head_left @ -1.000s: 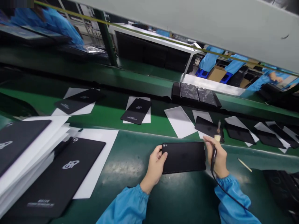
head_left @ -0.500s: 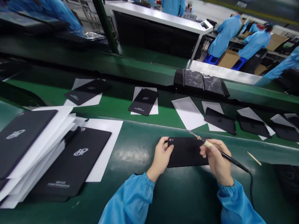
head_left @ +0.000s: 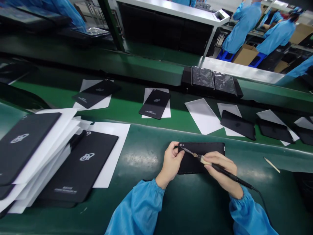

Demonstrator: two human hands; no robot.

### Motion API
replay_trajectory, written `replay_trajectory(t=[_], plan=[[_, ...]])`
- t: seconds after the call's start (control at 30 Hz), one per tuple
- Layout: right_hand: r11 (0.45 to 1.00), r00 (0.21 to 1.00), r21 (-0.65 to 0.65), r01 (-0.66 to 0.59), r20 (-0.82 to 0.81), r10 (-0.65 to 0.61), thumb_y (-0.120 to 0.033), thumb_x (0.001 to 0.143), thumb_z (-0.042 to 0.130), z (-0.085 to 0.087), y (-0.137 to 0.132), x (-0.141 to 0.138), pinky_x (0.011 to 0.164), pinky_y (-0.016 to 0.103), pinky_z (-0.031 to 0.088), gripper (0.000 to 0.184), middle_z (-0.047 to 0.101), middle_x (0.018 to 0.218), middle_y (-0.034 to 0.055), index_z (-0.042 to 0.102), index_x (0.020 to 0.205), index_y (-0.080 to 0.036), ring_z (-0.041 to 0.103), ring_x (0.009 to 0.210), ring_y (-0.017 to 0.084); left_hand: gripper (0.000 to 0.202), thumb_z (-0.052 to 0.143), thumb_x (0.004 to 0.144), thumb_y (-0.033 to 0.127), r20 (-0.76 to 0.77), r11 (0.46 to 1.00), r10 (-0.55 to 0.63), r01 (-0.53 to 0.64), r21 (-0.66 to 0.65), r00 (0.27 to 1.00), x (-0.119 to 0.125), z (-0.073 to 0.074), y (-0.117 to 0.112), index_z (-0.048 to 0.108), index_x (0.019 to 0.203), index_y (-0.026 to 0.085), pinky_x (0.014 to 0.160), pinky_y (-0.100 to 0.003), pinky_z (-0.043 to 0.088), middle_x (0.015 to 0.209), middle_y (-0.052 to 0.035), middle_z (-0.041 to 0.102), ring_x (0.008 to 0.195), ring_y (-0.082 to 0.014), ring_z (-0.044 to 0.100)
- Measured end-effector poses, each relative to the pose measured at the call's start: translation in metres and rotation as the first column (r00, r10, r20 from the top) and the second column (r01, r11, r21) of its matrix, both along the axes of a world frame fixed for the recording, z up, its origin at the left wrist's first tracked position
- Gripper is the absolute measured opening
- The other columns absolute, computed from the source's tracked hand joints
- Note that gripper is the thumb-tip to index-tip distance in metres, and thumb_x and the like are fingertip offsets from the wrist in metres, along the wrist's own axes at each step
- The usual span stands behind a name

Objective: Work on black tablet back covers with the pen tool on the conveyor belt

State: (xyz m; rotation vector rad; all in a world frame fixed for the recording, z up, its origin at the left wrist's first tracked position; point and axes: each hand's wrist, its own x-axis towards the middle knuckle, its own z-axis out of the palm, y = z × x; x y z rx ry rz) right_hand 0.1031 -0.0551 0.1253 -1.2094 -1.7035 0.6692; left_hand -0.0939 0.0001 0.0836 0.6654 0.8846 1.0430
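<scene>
A black tablet back cover [head_left: 201,157] lies flat on the dark green bench in front of me. My left hand [head_left: 170,163] grips its left end, fingers curled by the corner with the camera hole. My right hand [head_left: 223,174] is closed on a thin corded tool [head_left: 215,166] with a pale collar and a metal tip. The tip rests at the cover's top left corner, right by my left fingers. Both sleeves are blue.
A stack of black covers between white sheets [head_left: 26,153] sits at the left, with one cover on paper [head_left: 80,166] beside it. More covers on paper ride the green conveyor [head_left: 181,120] beyond. A thin stick [head_left: 272,165] lies at right. People in blue coats [head_left: 246,26] work behind.
My right hand swung the tool from upright at the cover's right end down and leftward, so its tip now touches the top left corner. My left hand kept its grip.
</scene>
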Motion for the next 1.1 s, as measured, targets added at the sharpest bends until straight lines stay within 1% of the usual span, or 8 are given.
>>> replay_trajectory(t=[0.3,0.5,0.67,0.83,1.1], plan=[[0.999,1.000,-0.026,-0.023,-0.021,0.022,-0.013,0.089,0.070,0.000,0.004,-0.002,0.080,0.032,0.059,0.021,0.072,0.102,0.0070,0.077,0.105,-0.025,0.071,0.092,0.020,0.027,0.074,0.077,0.024,-0.020,1.000,-0.005,0.005,0.005,1.000,-0.001,0.003,0.000,0.055,0.097,0.021,0.061,-0.022,0.050,0.074,0.0009,0.071,0.063,-0.0137,0.067],[0.998,0.999,-0.057,-0.036,-0.005,0.036,-0.017,0.089,0.071,0.002,0.007,0.001,0.081,0.032,0.060,0.019,0.073,0.103,0.0067,0.078,0.105,-0.025,0.071,0.093,0.020,0.026,0.072,0.077,0.022,-0.027,1.000,-0.017,0.018,0.009,0.999,-0.001,0.005,0.001,0.055,0.096,0.020,0.059,-0.021,0.048,0.074,0.0010,0.071,0.060,-0.0122,0.064],[0.994,0.997,-0.084,-0.074,-0.006,0.073,-0.019,0.090,0.070,0.010,0.012,0.004,0.082,0.033,0.060,0.019,0.073,0.103,0.0074,0.078,0.106,-0.026,0.071,0.093,0.021,0.026,0.074,0.077,0.023,-0.023,1.000,-0.012,0.012,0.002,1.000,-0.001,0.005,0.001,0.055,0.095,0.021,0.059,-0.021,0.047,0.075,0.0013,0.071,0.059,-0.0120,0.064],[0.996,0.997,-0.059,-0.070,0.014,0.071,-0.019,0.090,0.070,0.022,0.016,0.009,0.081,0.032,0.061,0.019,0.074,0.103,0.0073,0.078,0.106,-0.026,0.071,0.093,0.021,0.029,0.076,0.076,0.025,-0.007,1.000,-0.015,0.015,-0.014,1.000,-0.002,0.005,0.000,0.054,0.095,0.021,0.057,-0.021,0.048,0.071,0.0025,0.070,0.056,-0.0112,0.062],[0.989,0.992,-0.086,-0.117,0.037,0.121,-0.025,0.092,0.069,0.022,0.027,0.009,0.086,0.035,0.061,0.017,0.073,0.106,0.0083,0.078,0.107,-0.025,0.071,0.096,0.022,0.029,0.076,0.076,0.027,-0.028,1.000,-0.023,0.022,-0.019,0.999,-0.002,0.005,0.000,0.055,0.096,0.021,0.055,-0.021,0.047,0.070,0.0030,0.068,0.056,-0.0120,0.063]])
